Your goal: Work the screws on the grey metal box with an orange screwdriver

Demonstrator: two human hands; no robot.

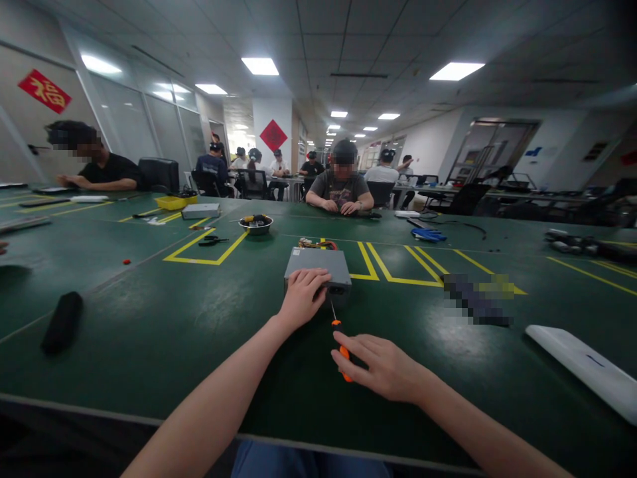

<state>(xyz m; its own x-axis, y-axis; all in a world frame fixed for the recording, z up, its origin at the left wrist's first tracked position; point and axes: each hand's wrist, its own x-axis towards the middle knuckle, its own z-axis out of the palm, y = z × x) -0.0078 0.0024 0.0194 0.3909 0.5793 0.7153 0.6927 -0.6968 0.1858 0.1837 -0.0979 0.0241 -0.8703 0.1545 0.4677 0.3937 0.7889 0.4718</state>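
Note:
A grey metal power supply box (323, 263) lies on the green table (164, 332) straight ahead, with coloured wires at its far end. My left hand (302, 296) rests on the box's near left corner, fingers curled over its top edge. An orange-handled screwdriver (341, 345) lies on the table just in front of the box, its thin tip pointing toward the box. My right hand (381, 367) lies over the screwdriver's handle, fingers stretched out and touching it, not wrapped round it.
A black pouch (62, 322) lies at left and a white flat piece (587, 368) at right. Farther back are a metal bowl (255, 224), a yellow tray (175, 201), black pliers (213, 240) and blue gloves (428, 234). Other people sit working across the table.

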